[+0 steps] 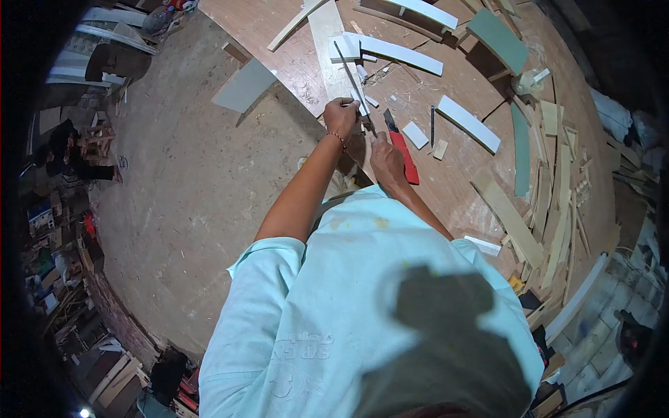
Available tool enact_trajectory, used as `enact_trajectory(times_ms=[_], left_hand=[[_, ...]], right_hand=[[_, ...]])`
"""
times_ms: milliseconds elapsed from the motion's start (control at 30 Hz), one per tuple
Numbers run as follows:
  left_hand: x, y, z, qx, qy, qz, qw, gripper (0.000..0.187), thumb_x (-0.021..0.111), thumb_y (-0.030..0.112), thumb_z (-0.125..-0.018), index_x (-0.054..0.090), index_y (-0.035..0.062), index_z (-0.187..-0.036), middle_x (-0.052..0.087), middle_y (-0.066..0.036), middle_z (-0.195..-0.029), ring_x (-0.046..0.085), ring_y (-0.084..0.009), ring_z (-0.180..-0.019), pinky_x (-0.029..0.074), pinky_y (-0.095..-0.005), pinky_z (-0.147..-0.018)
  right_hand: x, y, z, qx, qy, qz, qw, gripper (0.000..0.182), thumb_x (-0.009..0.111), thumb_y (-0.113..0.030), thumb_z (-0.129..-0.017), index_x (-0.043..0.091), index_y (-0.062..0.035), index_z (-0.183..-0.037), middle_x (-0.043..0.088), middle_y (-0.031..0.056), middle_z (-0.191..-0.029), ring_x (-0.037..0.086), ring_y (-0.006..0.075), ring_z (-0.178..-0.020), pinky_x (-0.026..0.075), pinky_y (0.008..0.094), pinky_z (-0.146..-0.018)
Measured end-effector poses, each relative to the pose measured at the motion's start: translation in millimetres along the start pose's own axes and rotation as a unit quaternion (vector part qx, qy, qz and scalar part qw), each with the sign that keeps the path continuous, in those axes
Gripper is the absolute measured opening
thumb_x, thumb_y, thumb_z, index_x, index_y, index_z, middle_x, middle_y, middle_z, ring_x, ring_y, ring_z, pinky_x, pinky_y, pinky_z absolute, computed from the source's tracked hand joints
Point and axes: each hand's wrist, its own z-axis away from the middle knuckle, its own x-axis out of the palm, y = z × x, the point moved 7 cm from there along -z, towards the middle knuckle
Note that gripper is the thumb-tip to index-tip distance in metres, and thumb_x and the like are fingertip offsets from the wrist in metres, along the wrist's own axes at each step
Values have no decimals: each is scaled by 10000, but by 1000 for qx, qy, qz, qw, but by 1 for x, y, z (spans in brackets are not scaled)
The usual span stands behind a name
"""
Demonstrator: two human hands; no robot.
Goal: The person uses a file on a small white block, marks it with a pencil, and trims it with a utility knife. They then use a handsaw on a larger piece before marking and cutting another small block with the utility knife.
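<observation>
Across the far half of the view the big wooden desk (460,188) spreads out, littered with offcuts, while the dusty floor (188,202) fills the left. Along the right edge a heap of wooden strips (550,209) piles up. A long pale plank (334,49) runs from the far side toward the person, and on it lies a thin metal ruler (350,80). To the right of that, white boards: one long white board (403,53) far off, another white board (468,123) further right, a green panel (498,40) beyond it. Off the desk's left edge a grey sheet (244,85) juts out over the floor.

Now in close: the left hand (341,115), a red bracelet at its wrist, is clenched over the near end of the plank, pressing down where the ruler ends. The right hand (385,159) sits just beside it, fingers closed around something small, though what it grips I cannot tell. Touching its right side is a red-handled knife (404,159) lying on the desk. Just beyond, a small white block (415,134) and a dark pencil (432,125).
</observation>
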Motion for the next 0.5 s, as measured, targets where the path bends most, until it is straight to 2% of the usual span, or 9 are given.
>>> enact_trajectory(times_ms=[133,200,433,500], left_hand=[[0,-6,-4,31,24,18,999,280,607,119,-715,556,-44,-937,592,-91,-672,558,-131,-538,452,-239,-471],[0,-1,-1,38,9,25,999,330,609,105,-713,526,-52,-991,591,-96,-688,558,-131,-544,451,-236,-475],[1,-2,-6,35,-17,4,999,355,609,75,-707,509,-65,-1017,578,-95,-670,541,-121,-536,440,-226,-471],[5,-3,-6,24,-55,17,998,381,611,64,-705,491,-66,-1042,572,-86,-664,533,-118,-534,434,-225,-461]], right_hand=[[1,1,1,-11,12,-4,1000,197,392,-199,-832,394,-10,-886,546,218,-601,557,378,-585,418,464,-502],[1,0,0,-15,12,-12,1000,195,390,-199,-833,388,-10,-882,545,220,-602,554,382,-584,415,472,-503],[7,5,0,-17,9,-16,1000,213,369,-220,-844,381,-13,-894,539,228,-594,548,393,-576,412,476,-491],[8,5,-2,-17,12,-7,1000,219,363,-231,-848,385,-17,-892,535,222,-576,543,397,-557,409,476,-477]])
